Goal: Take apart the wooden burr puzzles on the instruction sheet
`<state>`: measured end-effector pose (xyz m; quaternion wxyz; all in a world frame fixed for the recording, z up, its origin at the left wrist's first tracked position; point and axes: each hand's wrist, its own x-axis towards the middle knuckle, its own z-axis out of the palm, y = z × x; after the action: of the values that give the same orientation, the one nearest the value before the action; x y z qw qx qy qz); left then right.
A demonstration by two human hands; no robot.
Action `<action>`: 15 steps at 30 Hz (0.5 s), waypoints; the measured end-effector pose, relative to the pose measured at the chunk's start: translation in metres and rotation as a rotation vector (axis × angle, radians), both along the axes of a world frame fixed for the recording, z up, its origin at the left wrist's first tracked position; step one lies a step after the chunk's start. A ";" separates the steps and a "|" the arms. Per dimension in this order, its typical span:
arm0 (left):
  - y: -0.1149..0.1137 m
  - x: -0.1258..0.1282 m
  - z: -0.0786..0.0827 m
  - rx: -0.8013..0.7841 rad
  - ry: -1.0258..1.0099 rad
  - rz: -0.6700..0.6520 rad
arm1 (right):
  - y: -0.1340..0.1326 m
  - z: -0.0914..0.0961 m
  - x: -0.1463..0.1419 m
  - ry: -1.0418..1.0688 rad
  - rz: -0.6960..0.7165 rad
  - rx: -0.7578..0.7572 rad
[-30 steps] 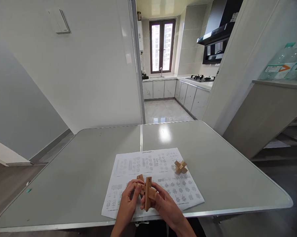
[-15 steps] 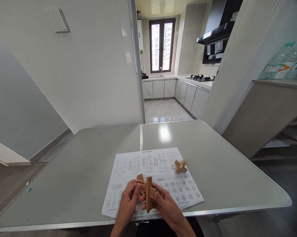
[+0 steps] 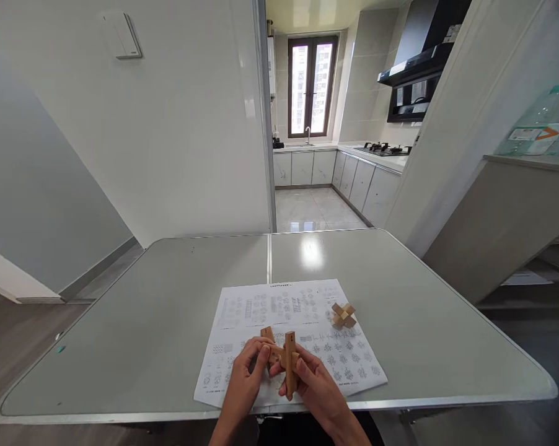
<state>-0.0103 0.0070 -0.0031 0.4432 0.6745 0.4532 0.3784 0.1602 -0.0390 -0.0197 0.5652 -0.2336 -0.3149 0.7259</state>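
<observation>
Over the near edge of a printed sheet [image 3: 235, 334], my left hand [image 3: 246, 375] is closed round a wooden puzzle piece [image 3: 267, 332] marked 1. A horizontal wooden bar [image 3: 276, 354] lies between the hands; the fingers partly hide where it meets the others. My right hand [image 3: 319, 390] grips a wooden puzzle piece [image 3: 290, 362] marked 2, which stands nearly upright across the horizontal bar. Farther right on the sheet sits an assembled wooden burr puzzle [image 3: 343, 315], touched by neither hand.
The sheet, covered with small diagrams, lies on a grey table [image 3: 131, 334] with a metal rim. A small green bit [image 3: 61, 349] is near the table's left edge. Plastic bottles [image 3: 535, 133] stand on a ledge at right. Beyond the table a doorway opens onto a kitchen.
The piece marked 2 has shifted slightly right, away from the piece marked 1, with my right hand. Both hands keep their hold. The whole view has moved a little.
</observation>
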 end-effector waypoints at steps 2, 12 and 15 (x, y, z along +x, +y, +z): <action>0.000 0.000 0.000 -0.005 -0.004 0.000 | 0.000 -0.002 0.001 0.007 0.010 -0.015; 0.000 0.001 -0.001 -0.040 -0.007 0.035 | 0.001 -0.009 0.008 -0.012 0.033 -0.130; 0.001 0.001 -0.001 -0.028 -0.021 0.024 | -0.001 -0.010 0.007 -0.008 0.017 -0.107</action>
<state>-0.0091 0.0076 -0.0040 0.4529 0.6587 0.4617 0.3844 0.1668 -0.0396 -0.0300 0.5441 -0.2638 -0.2799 0.7456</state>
